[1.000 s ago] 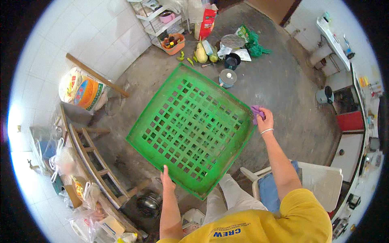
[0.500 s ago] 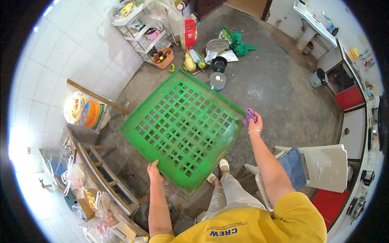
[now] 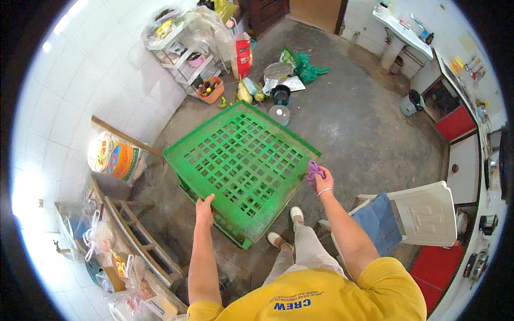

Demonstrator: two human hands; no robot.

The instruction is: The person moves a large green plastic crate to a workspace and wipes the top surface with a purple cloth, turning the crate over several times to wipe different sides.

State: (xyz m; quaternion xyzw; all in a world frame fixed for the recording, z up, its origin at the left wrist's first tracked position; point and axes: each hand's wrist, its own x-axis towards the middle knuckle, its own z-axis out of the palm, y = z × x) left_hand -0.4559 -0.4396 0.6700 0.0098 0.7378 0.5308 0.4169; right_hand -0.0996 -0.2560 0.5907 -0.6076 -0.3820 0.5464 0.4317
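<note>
A large green plastic pallet (image 3: 243, 166) with a grid of square holes lies before me, its underside feet showing at the near edge. My left hand (image 3: 204, 209) is at its near-left edge, thumb on top and the other fingers partly hidden, gripping the rim. Beside the right-hand corner, my right hand (image 3: 324, 182) is closed around a crumpled purple cloth (image 3: 314, 172). Whether the cloth touches the pallet there I cannot tell.
A white plastic chair (image 3: 423, 214) with blue fabric stands at my right. Wooden ladder-like frame (image 3: 136, 230) and full sack (image 3: 115, 155) are on the left. Beyond the pallet sit a lidded pot (image 3: 279, 114), squashes (image 3: 244, 94) and a shelf rack (image 3: 184, 59). A grey bucket (image 3: 411, 103) stands farther right.
The pallet has come down flatter, its near corner shifting away from the camera and its feet now showing. My right hand with the purple cloth has moved left and nearer to me.
</note>
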